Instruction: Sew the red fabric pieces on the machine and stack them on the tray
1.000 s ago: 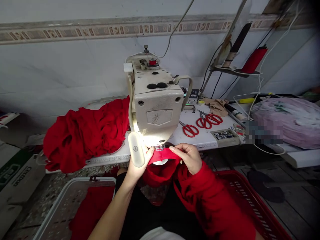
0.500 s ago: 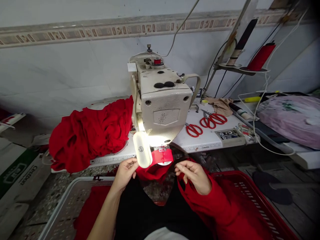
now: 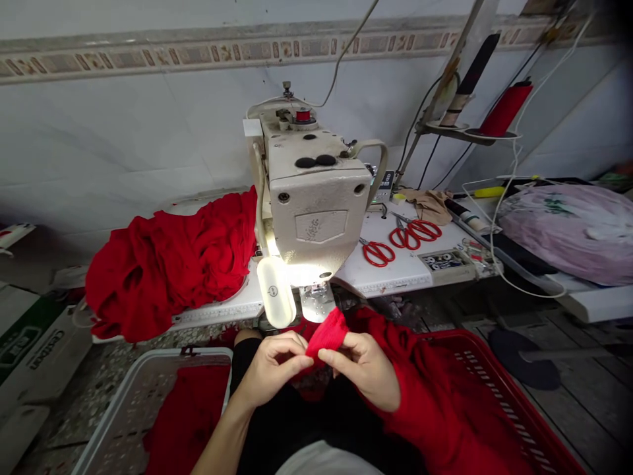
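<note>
A cream sewing machine (image 3: 311, 198) stands on a white table (image 3: 395, 270), its lamp (image 3: 271, 293) lit over the needle plate (image 3: 316, 303). Just below the plate, both my hands pinch a folded end of a red knit garment (image 3: 327, 335). My left hand (image 3: 271, 366) grips it from the left, fingers closed. My right hand (image 3: 366, 369) grips it from the right, and the rest of the garment (image 3: 435, 409) drapes over my right arm towards a red basket (image 3: 499, 396).
A heap of red fabric (image 3: 168, 260) lies on the table left of the machine. Red scissors (image 3: 378, 252) and more scissors (image 3: 415, 232) lie to its right, with a small parts box (image 3: 440, 261). A white basket (image 3: 128, 415) holding red cloth is at lower left. Thread cones (image 3: 504, 109) stand at back right.
The red fabric end has come off the needle plate and down towards me. Both hands, apart half a second ago, have closed together on it.
</note>
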`<action>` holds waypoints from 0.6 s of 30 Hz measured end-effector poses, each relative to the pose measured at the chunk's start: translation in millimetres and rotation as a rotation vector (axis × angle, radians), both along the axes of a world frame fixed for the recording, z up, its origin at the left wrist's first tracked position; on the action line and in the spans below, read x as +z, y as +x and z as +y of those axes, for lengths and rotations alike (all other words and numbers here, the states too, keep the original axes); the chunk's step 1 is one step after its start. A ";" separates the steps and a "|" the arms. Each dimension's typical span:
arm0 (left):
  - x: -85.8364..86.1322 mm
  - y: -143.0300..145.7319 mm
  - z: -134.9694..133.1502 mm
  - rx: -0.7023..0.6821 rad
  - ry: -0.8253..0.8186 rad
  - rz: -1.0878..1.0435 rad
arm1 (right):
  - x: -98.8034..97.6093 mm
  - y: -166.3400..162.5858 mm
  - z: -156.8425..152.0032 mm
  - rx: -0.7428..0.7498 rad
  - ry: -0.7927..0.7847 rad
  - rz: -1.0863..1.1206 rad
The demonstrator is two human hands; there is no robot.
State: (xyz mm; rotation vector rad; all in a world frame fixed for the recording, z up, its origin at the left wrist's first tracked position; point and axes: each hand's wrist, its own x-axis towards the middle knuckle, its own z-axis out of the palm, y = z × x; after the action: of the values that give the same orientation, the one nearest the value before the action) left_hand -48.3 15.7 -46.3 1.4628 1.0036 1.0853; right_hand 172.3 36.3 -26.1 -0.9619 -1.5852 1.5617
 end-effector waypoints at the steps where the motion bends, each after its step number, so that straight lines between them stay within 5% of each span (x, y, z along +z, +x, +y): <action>1: 3.2 1.4 -2.2 -0.067 0.028 -0.036 | 3.4 4.9 -2.4 0.044 -0.043 -0.003; 5: 13.5 14.4 -3.1 -0.067 0.062 -0.003 | 8.0 21.3 -5.2 0.303 -0.112 -0.189; 10: 14.5 32.3 0.1 -0.369 -0.027 0.206 | -0.9 35.5 3.7 0.459 -0.026 -0.330; 13: 9.8 27.4 -1.4 -0.359 -0.151 0.230 | -6.4 41.0 10.2 0.365 -0.096 -0.295; 18: 3.0 13.6 -4.8 -0.087 -0.234 0.154 | -12.5 36.6 17.6 0.098 -0.125 -0.140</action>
State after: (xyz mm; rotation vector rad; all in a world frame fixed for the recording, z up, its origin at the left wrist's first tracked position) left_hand -34.7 10.9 -43.3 1.3990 1.1238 0.7737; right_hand 208.9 53.9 -38.6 -1.0970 -1.6682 1.7101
